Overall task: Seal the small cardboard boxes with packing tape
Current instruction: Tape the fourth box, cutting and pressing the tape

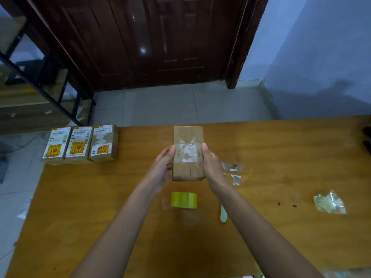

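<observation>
Fingers [172, 147] of both hands curl round the long sides of the cardboard box [188, 152] mid-table, so square it, keep that centre seam shut, then reach back for the yellow tape roll [183, 199] just behind.

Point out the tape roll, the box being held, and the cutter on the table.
tape roll [183, 199]: head view, on its yellow outer band.
held box [188, 137]: head view, on its bare top face above the torn label.
cutter [223, 214]: head view, on its pale handle.
</observation>
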